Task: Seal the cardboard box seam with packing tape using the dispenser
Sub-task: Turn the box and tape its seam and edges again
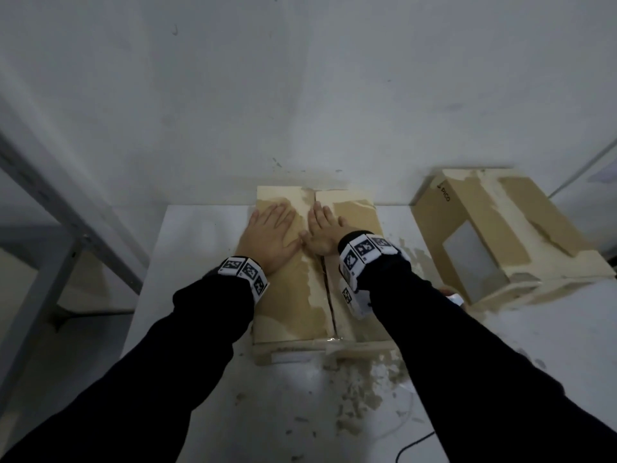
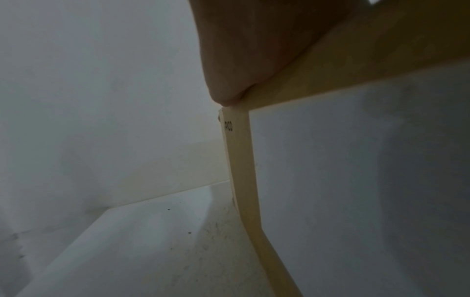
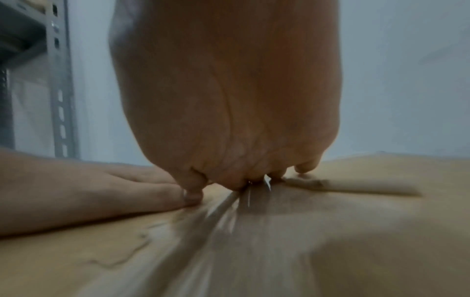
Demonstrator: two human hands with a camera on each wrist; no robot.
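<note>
I am pressing both hands flat on the top of the cardboard box [image 1: 290, 295], which is standing on the white worktop [image 1: 200, 329] near its far edge, close to the wall. My left hand [image 1: 267, 238] is lying on the left flap with the fingers straight and a little spread, palm down. My right hand [image 1: 322, 230] is lying on the right flap in the same way, fingers straight, not holding anything. The two thumbs are almost touching over the seam [image 1: 329, 295], which is running between the flaps toward me. In the right wrist view, glossy strips are shining along this seam under my palm [image 3: 229, 100], and the left hand's fingers [image 3: 127, 186] are resting flat just beside it. The surface of the flaps is looking torn and patchy. A second cardboard box [image 1: 500, 235], with a white panel on its side, is lying tilted at the far right corner of the worktop. Torn paper scraps [image 1: 354, 396] are lying on the worktop in front of the first box. A grey metal shelf frame [image 1: 50, 202] is standing to the left.
</note>
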